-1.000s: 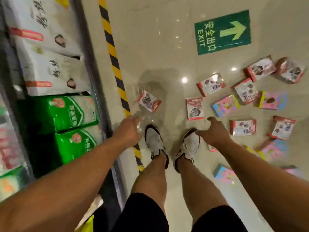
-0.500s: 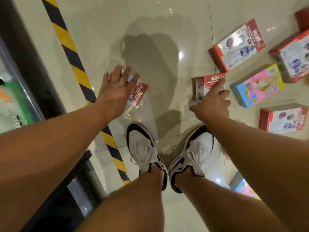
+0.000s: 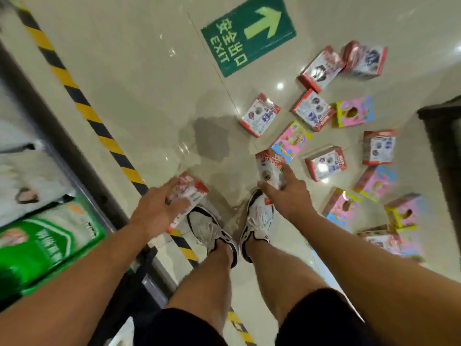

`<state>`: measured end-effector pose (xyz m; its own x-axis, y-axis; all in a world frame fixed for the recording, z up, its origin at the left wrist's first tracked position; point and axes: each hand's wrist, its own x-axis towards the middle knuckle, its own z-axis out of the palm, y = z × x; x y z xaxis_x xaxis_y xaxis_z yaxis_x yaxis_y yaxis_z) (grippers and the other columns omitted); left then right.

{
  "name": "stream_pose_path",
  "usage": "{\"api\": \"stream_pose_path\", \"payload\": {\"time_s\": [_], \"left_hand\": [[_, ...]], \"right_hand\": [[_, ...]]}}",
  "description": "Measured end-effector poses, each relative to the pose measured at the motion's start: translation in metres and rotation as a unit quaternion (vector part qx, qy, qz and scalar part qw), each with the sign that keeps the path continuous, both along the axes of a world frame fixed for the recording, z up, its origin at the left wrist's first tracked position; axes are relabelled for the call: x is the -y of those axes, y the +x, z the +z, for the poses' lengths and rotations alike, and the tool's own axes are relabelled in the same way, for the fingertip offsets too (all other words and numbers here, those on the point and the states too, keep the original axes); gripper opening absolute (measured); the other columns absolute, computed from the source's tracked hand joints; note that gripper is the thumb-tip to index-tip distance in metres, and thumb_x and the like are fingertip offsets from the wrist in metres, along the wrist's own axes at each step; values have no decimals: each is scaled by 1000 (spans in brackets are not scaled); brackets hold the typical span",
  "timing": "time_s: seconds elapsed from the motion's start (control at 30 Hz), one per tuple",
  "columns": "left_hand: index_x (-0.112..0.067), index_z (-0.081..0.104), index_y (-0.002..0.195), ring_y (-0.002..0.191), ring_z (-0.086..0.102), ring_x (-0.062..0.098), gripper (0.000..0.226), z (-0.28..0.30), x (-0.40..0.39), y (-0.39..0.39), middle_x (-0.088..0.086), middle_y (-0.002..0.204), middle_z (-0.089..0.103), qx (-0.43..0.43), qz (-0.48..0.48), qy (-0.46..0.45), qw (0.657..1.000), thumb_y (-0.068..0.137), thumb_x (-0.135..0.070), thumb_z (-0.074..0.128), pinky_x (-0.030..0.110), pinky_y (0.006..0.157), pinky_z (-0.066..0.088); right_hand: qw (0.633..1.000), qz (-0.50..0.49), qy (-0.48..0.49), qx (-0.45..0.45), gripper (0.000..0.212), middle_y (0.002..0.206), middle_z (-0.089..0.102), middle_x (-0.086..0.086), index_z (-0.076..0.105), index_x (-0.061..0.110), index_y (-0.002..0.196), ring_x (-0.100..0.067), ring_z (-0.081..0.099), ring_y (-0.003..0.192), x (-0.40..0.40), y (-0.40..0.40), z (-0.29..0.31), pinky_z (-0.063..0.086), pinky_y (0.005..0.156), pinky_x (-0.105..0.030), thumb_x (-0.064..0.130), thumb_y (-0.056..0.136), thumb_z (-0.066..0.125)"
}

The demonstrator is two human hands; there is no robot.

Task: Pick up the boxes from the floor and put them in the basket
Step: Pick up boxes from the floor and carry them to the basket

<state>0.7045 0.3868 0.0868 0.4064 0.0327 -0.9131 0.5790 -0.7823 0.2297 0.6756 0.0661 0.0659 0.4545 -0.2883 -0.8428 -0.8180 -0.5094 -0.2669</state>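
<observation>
2 hands (image 3: pixel 159 208) (image 3: pixel 287 193) each hold 1 red box (image 3: pixel 192 193) (image 3: pixel 269 168).

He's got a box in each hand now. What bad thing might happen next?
The left hand holds its red-and-white box mostly with spread fingers, so that grip looks loose and the box might slip. More boxes lie near the white sneakers, like the pink box, so a step to the right could trip on one or crush it. No basket shows in the view, so he may have to turn while carrying the right hand's box too.
</observation>
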Motion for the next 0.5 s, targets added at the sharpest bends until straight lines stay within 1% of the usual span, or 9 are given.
{"api": "stream_pose_path", "payload": {"time_s": [0.07, 0.1, 0.17, 0.23, 0.3, 0.33, 0.4, 0.43, 0.5], "left_hand": [[-47, 64, 109, 106, 62, 26, 21, 62, 14, 7, 0, 119, 63, -47, 149, -12, 988, 88, -52, 66, 51, 93, 56], [-40, 66, 98, 102, 64, 31, 12, 92, 20, 11, 5, 117, 65, -76, 209, -4, 975, 89, -48, 68, 54, 87, 58], [-27, 67, 98, 93, 68, 40, 20, 152, 33, 21, 15, 109, 68, -125, 271, 21, 954, 89, -46, 67, 60, 78, 59], [-16, 69, 105, 88, 71, 44, 33, 206, 44, 30, 22, 100, 73, -125, 288, 22, 949, 92, -46, 62, 65, 76, 58], [-12, 68, 105, 88, 72, 45, 37, 252, 59, 38, 25, 95, 74, -101, 301, 8, 948, 93, -46, 59, 66, 76, 58], [-12, 68, 104, 89, 72, 44, 35, 271, 68, 42, 23, 93, 75, -88, 309, -6, 947, 95, -44, 56, 65, 80, 58], [-14, 67, 104, 89, 71, 40, 31, 307, 87, 50, 19, 88, 78, -71, 321, -38, 944, 97, -39, 51, 59, 85, 59], [-15, 67, 106, 89, 71, 38, 30, 322, 96, 55, 17, 89, 78, -68, 319, -49, 944, 97, -38, 50, 56, 85, 59], [-17, 66, 109, 90, 72, 37, 29, 348, 111, 66, 16, 94, 79, -63, 293, -73, 951, 96, -36, 49, 53, 86, 59]], "right_hand": [[998, -57, 31, 3, 102, 105, 67, -3, 32, 48, 146, -20, 69, 90, 19, -8, 48, 57, 89, -40, 92, 58, 58], [996, -77, 40, 0, 95, 107, 68, -5, 33, 48, 144, -22, 70, 92, 32, -12, 72, 58, 88, -42, 86, 62, 61], [992, -113, 56, -3, 78, 113, 66, -6, 36, 51, 141, -23, 69, 95, 57, -13, 133, 58, 88, -46, 72, 70, 62], [990, -131, 60, 7, 66, 120, 65, -7, 40, 45, 140, -24, 69, 96, 84, -17, 192, 57, 88, -48, 63, 80, 58], [989, -134, 51, 15, 64, 127, 62, -8, 39, 38, 144, -27, 66, 102, 112, -25, 240, 55, 91, -48, 59, 84, 51], [989, -141, 47, 18, 67, 127, 63, -7, 38, 39, 144, -27, 68, 99, 126, -30, 259, 56, 89, -47, 59, 82, 49], [986, -159, 48, 7, 68, 120, 66, -9, 35, 41, 147, -24, 72, 84, 147, -38, 293, 59, 78, -43, 58, 82, 49], [984, -172, 51, 5, 65, 115, 68, -11, 35, 39, 149, -20, 73, 74, 154, -42, 311, 59, 69, -38, 51, 87, 51], [976, -208, 67, 18, 56, 102, 69, -11, 36, 30, 151, -10, 68, 53, 163, -52, 344, 50, 51, -26, 33, 97, 52]]}}
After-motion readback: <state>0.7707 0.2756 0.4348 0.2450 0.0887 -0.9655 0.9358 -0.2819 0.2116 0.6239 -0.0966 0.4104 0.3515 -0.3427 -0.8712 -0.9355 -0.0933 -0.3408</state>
